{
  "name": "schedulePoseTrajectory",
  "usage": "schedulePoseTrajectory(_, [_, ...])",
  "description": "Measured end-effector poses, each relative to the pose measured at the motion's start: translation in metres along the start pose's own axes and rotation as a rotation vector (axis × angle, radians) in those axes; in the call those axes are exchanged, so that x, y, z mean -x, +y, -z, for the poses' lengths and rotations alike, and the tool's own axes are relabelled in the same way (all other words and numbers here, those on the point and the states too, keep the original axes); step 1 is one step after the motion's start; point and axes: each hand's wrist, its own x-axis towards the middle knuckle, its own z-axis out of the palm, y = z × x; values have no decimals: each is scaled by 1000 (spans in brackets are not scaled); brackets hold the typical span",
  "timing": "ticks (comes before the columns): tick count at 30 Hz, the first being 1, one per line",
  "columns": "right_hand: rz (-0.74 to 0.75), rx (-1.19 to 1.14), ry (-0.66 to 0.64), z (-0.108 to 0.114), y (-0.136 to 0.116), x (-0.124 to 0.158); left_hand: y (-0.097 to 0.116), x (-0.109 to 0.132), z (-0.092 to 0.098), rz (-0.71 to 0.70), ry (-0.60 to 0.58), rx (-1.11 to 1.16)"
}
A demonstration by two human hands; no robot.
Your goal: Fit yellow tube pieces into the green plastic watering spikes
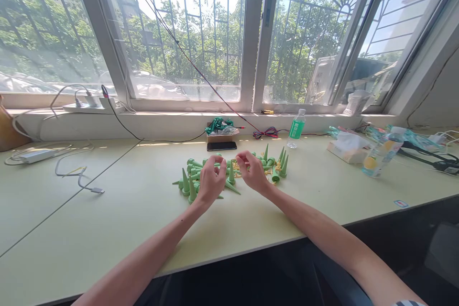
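Green plastic cone-shaped spikes (185, 184) cover the middle of the table, several standing point up and others lying on their sides. My left hand (211, 180) is closed with thumb and fingertips together, just over the left part of the pile. Facing it, my right hand (254, 174) is pinched too, a short gap away from the left. Whatever either hand holds is too small or hidden to make out. Small yellow pieces (236, 168) lie among the spikes between and behind the hands. Close by my left wrist stands an upright spike (192, 193).
Behind the pile lie a black phone (222, 146) and a small box with green netting (219, 126). A water bottle (296, 129) stands back right. Further right are a tissue box (347, 148) and a tilted drink bottle (382, 155). Cables (81, 179) spread across the left.
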Motion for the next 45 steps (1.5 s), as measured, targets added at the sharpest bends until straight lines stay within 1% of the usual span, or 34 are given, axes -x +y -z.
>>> schedulePoseTrajectory(2, [0, -2, 5, 0, 0, 0, 1, 0, 1, 14, -13, 3])
schedulePoseTrajectory(6, [2, -1, 15, -1, 0, 1, 3, 1, 2, 20, -89, 5])
schedulePoseTrajectory(12, [-9, 16, 15, -1, 1, 1, -5, 4, -4, -59, -225, -76])
schedulePoseTrajectory(14, [-9, 18, 15, -1, 1, 0, -11, 5, -7, -90, -244, -109])
schedulePoseTrajectory(19, [-2, 16, 8, -1, 0, 0, -21, 4, -10, -146, -262, -154])
schedulePoseTrajectory(24, [-12, 15, -12, -1, -1, 0, -24, 3, -9, -179, -280, -194])
schedulePoseTrajectory(30, [-11, 16, -35, -2, 1, 1, -20, 3, -8, -134, -329, -161])
schedulePoseTrajectory(35, [0, 22, -46, -3, 3, 1, -16, 5, -8, -123, -346, -143])
schedulePoseTrajectory(41, [5, 20, -68, -3, 3, 1, -17, 5, -7, -109, -329, -128])
schedulePoseTrajectory(45, [9, 19, -79, -4, 3, 1, -19, 2, -8, -100, -296, -114])
